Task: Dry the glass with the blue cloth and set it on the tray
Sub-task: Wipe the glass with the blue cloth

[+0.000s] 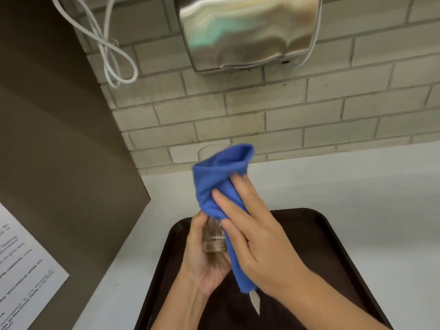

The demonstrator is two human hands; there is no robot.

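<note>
A clear glass is held upright above the dark brown tray. My left hand grips its thick base from the left and below. A blue cloth is wrapped over the upper part of the glass, and only a bit of the rim shows behind it. My right hand presses the cloth against the right side of the glass with fingers spread. The cloth's tail and white tag hang down below my right hand.
The tray lies on a white counter against a tiled brick wall. A steel dispenser hangs on the wall above, with looped white cables to its left. A brown partition with a printed sheet stands on the left.
</note>
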